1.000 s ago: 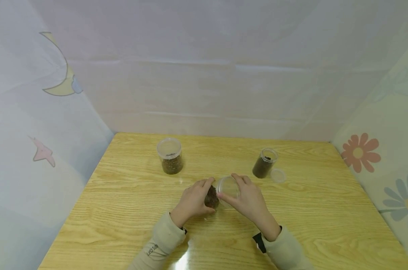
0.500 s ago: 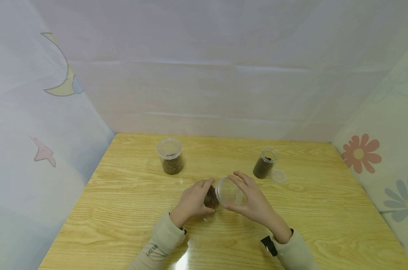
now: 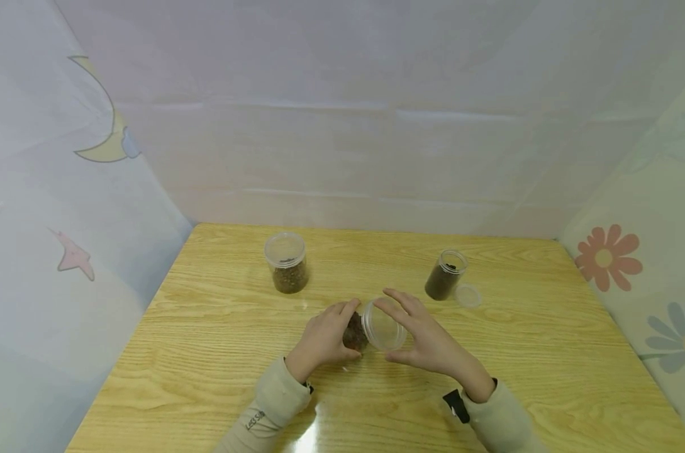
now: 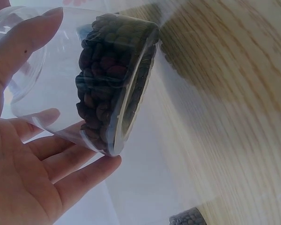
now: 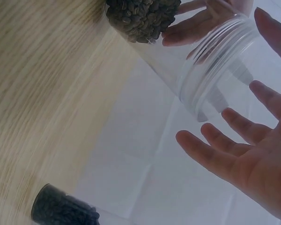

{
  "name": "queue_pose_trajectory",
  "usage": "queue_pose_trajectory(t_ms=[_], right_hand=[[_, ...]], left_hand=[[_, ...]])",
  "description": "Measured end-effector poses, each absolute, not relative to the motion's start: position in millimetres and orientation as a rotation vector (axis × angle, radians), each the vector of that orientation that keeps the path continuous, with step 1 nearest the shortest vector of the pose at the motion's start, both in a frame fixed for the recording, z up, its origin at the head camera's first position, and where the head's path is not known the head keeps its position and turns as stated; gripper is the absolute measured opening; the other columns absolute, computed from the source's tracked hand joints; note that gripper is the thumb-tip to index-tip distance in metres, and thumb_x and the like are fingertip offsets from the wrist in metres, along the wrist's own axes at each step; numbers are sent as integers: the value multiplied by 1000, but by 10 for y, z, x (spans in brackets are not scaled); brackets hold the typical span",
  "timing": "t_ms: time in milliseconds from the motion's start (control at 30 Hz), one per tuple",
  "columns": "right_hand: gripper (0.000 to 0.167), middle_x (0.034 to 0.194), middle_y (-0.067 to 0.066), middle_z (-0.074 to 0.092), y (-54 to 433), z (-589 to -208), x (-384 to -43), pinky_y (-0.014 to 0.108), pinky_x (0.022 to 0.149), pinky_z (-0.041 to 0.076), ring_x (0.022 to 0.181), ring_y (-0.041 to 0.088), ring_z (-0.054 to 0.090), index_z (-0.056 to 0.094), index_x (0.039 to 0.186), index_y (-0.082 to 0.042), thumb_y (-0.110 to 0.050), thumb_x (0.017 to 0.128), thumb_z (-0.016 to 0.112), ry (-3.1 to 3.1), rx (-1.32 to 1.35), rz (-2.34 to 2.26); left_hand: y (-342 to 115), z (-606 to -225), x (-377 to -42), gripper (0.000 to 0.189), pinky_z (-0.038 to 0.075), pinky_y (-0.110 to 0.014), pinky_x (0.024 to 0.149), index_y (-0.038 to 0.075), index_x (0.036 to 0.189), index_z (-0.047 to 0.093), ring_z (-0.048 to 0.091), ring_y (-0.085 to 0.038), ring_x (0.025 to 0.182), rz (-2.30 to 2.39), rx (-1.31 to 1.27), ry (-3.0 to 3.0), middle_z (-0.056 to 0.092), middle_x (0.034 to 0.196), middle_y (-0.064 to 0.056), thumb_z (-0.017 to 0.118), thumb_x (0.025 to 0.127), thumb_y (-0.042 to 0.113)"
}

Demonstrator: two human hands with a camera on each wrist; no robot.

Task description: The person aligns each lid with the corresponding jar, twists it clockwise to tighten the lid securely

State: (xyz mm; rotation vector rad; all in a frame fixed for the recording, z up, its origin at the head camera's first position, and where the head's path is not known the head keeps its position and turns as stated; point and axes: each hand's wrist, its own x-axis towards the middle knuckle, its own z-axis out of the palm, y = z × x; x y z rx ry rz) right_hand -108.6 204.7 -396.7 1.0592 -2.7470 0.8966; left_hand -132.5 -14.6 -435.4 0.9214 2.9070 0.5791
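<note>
Head view, left to right. A pale sheet (image 3: 31,201) covers the left side, printed with a yellow crescent moon (image 3: 105,150) and, below it, a pink star (image 3: 73,258). A second sheet (image 3: 342,113), lilac-grey with horizontal creases, spans the rear. The yellow wood-grained tabletop (image 3: 206,340) fills the lower frame, with bright glare at bottom centre. Left of centre, near its far edge, stands a wide clear jar (image 3: 290,275) of dark pieces. At lower centre, the left hand (image 3: 325,333) grips the held jar (image 3: 355,333), which leans toward the right of the frame, its base holding dark pieces. The right hand (image 3: 424,333) is spread beside the jar's clear top; contact cannot be told. Further right stands a narrow jar (image 3: 441,282) of dark contents, with a clear disc (image 3: 468,296) lying just beside it. The right-hand sheet (image 3: 653,195) bears a red flower (image 3: 608,258) and a grey-blue flower (image 3: 682,340).
</note>
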Motion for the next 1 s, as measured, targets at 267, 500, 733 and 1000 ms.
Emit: queue_pose_trajectory(t_ms=[267, 500, 733, 1000], right_hand=[[89, 143, 14, 28, 2035, -3949, -1079, 54, 88, 41, 126, 38, 29, 36, 139, -12, -17, 64, 84, -2745, 1068, 889], [86, 140, 15, 33, 2024, -3943, -1081, 52, 88, 42, 125, 36, 32, 38, 138, -11, -16, 65, 83, -2738, 1060, 866], [83, 137, 14, 36, 2026, -3941, -1089, 49, 85, 45, 123, 35, 36, 40, 136, -12, -19, 65, 83, -2725, 1059, 823], [83, 133, 14, 40, 2033, -3953, -1105, 46, 83, 47, 119, 34, 40, 42, 135, -12, -21, 63, 83, -2691, 1073, 782]], left_hand=[[-150, -4347, -1317, 93, 50, -40, 79, 8, 134, 35, 52, -28, 110, 564, 922, 2913, 50, 126, -15, 84, 61, 38], [-152, -4350, -1320, 93, 51, -40, 78, 8, 134, 35, 53, -28, 109, 559, 932, 2919, 50, 126, -14, 83, 61, 38], [-152, -4365, -1323, 93, 51, -39, 78, 8, 134, 35, 53, -28, 109, 563, 943, 2927, 51, 126, -14, 84, 60, 38], [-150, -4361, -1318, 93, 50, -40, 79, 8, 134, 35, 53, -28, 110, 561, 937, 2922, 51, 126, -14, 84, 61, 38]])
